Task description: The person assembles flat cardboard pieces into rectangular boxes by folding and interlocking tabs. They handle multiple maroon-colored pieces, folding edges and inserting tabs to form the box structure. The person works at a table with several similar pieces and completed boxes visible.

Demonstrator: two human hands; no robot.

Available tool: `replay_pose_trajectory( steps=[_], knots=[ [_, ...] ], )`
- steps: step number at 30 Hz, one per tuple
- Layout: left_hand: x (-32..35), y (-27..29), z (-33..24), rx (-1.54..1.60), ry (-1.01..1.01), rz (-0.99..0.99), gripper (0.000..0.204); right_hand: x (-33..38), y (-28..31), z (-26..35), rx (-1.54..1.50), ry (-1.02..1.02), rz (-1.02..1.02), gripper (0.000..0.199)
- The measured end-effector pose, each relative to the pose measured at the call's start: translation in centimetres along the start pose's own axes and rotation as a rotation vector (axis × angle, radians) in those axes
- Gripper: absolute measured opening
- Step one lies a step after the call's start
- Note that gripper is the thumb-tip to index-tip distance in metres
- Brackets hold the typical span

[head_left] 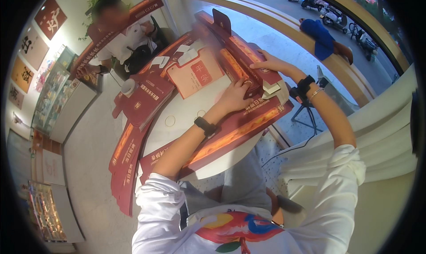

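While the left hand's [235, 96] fingers lie bent and slightly parted at the near side of the maroon box [242, 54], the right hand [273, 64] has thumb and fingers apart at its far edge; whether either hand clamps the card, cannot tell. Box sits on the table's [182, 132] right side, a flat sheet [235, 132] beneath the left forearm. Farther out: beige card [195, 74], lidded cup [128, 87] on a maroon carton [148, 99], stacked sheets [128, 165] lower left, another person [133, 41] across the table.
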State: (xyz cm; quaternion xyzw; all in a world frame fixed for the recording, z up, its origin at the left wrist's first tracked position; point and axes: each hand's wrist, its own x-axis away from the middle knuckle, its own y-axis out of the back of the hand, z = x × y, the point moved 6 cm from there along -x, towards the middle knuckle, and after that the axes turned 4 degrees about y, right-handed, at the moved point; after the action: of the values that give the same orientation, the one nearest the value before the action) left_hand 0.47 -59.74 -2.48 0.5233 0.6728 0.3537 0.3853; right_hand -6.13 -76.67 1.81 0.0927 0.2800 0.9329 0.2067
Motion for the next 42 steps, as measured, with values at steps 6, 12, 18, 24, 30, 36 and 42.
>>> replay_pose_trajectory(
  steps=[6, 12, 18, 24, 30, 36, 42],
  knots=[
    [0.2, 1.2, -0.7, 0.107, -0.047, -0.019, 0.065, -0.9, 1.1, -1.3, -0.031, -0.036, -0.060, 0.123],
    [5.3, 5.4, -1.7, 0.173, -0.113, 0.053, 0.063, -0.4, 2.3, -1.9, 0.026, -0.026, -0.057, 0.124],
    [21.1, 13.0, -4.5, 0.105, -0.028, 0.052, 0.064, 5.0, 3.5, 2.7, 0.550, 0.296, -0.359, 0.092],
    [34.4, 13.9, 2.0, -0.256, 0.469, -0.104, 0.078, 17.6, -10.1, 16.9, 0.426, 0.557, -0.055, 0.060],
    [37.5, 11.5, 6.7, -0.225, 0.489, -0.121, 0.100, 16.8, -22.7, 14.6, 0.622, 0.692, 0.285, 0.094],
    [36.6, 9.9, 7.0, -0.157, 0.345, -0.071, 0.109, 12.6, -25.6, 11.8, 0.665, 0.668, 0.365, 0.118],
    [36.6, 9.5, 6.9, -0.093, 0.313, -0.136, 0.109, 13.1, -25.5, 12.0, 0.599, 0.705, 0.398, 0.109]
  ],
)
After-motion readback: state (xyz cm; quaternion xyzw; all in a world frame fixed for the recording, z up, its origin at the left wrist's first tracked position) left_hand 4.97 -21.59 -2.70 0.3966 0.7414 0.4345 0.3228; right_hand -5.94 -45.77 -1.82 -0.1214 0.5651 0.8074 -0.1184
